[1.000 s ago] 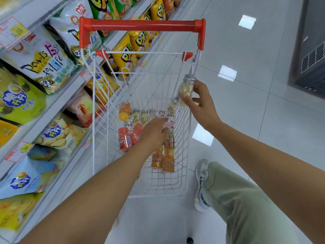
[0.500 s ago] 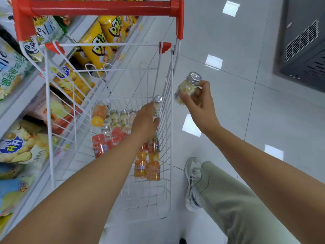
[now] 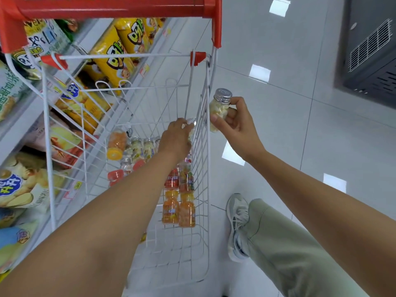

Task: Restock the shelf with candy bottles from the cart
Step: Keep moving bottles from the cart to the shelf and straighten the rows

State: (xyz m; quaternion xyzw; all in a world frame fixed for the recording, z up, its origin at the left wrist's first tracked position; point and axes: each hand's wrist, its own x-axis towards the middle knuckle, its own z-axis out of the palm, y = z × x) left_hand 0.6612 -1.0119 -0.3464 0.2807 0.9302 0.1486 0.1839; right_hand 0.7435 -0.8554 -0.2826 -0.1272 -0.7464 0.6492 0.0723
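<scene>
Pinching candy bottle (image 3: 216,112), right hand (image 3: 234,127) raised.

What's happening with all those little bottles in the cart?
A person is taking candy bottles out of a white wire cart parked beside shelves of snack bags. The right hand holds a pale candy bottle with a silver cap, just outside the cart's right side. The left hand is down inside the cart, gripping a second bottle. Many more bottles, mostly orange and pale ones, lie in the bottom of the cart.
</scene>
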